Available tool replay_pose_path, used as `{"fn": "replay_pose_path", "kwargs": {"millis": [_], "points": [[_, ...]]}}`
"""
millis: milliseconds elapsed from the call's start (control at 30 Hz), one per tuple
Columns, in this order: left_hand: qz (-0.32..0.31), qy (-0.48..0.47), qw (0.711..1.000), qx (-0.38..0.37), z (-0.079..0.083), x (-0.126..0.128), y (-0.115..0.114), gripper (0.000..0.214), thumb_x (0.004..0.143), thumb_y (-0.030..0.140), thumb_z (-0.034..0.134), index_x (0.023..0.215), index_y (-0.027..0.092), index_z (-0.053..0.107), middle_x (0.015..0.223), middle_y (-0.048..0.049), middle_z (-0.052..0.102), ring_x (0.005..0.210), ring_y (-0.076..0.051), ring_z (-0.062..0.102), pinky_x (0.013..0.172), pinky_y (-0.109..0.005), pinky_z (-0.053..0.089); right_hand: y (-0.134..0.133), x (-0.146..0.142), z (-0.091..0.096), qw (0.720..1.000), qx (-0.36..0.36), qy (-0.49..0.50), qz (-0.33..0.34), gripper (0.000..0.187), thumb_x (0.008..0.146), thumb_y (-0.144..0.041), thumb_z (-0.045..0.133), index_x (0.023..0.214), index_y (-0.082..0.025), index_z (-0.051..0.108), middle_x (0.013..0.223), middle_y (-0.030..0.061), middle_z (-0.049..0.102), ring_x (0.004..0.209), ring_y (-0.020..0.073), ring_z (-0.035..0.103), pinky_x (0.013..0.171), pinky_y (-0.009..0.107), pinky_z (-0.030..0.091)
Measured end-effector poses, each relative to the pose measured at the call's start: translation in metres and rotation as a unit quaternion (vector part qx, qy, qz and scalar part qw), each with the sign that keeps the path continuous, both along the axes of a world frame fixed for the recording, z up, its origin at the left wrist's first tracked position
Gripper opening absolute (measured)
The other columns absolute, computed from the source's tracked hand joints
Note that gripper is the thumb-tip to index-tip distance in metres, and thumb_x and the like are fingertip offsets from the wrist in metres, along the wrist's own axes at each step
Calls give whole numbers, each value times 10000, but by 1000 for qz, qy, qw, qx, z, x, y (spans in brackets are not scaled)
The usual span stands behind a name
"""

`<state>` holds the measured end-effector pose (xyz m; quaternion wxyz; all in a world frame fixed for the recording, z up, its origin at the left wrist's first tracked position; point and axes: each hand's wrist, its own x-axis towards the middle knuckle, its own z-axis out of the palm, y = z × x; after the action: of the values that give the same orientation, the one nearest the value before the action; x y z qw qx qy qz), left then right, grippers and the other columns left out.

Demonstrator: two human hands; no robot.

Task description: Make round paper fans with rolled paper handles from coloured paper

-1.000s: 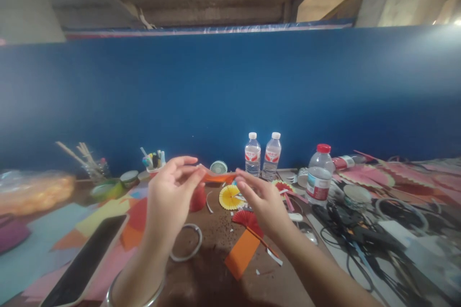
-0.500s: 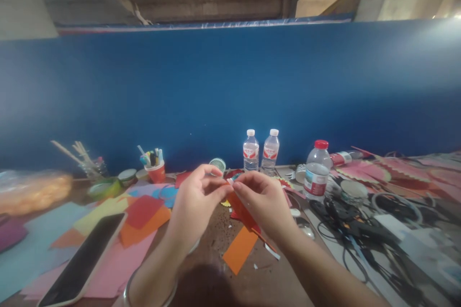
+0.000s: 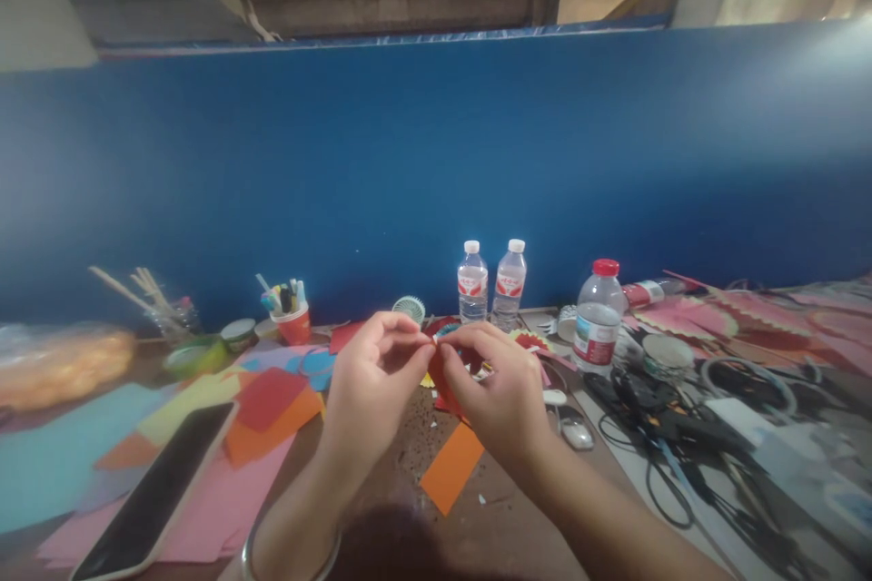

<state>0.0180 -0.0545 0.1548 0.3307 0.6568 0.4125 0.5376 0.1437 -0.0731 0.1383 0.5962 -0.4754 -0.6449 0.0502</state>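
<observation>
My left hand (image 3: 374, 381) and my right hand (image 3: 494, 381) meet over the middle of the table, fingertips nearly touching. Both are closed in a pinch on a small red-orange paper piece (image 3: 440, 367), which is mostly hidden behind the fingers and shows a whitish bit at its top. An orange paper rectangle (image 3: 451, 468) lies flat on the brown tabletop (image 3: 388, 517), just below my right hand. Small scraps and dark specks are scattered around it. Behind the fingers are more red and yellow paper pieces, partly covered.
Left: a phone (image 3: 163, 481) on coloured paper sheets (image 3: 74, 454), a red cup of pens (image 3: 294, 325). Behind: two water bottles (image 3: 472, 283), a round green-white object (image 3: 409, 309). Right: a red-capped bottle (image 3: 598, 327), a mouse (image 3: 577, 429), tangled cables (image 3: 671, 436).
My hands have come together more tightly at the fingertips. The red-orange piece slanting below my right hand is now mostly out of sight, and a white strip near it no longer shows.
</observation>
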Motion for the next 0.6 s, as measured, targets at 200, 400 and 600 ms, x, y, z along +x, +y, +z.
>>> {"fn": "replay_pose_path", "kwargs": {"millis": [200,400,600], "points": [[44,57,996,50,-4,5,-6,144,709,246,607,831,213,538,737,0,660,667,-143,624,595,-238,493,-1,1,2,999,-31,25,-16,110,718,-196,544,655,-202,634,636,10,639,565,131,563,540,249,435],[35,34,998,35,-5,6,-5,158,706,237,611,837,209,527,734,-4,665,676,-144,628,587,-228,495,0,1,1,991,-94,93,19,113,714,-215,543,645,-191,630,600,18,653,538,146,591,513,259,458],[28,21,999,10,-4,2,0,189,702,258,619,844,197,510,722,-8,668,638,-138,625,573,-228,495,2,3,1,977,-132,148,81,145,738,-247,533,703,-183,659,620,20,671,552,145,611,523,248,479]]}}
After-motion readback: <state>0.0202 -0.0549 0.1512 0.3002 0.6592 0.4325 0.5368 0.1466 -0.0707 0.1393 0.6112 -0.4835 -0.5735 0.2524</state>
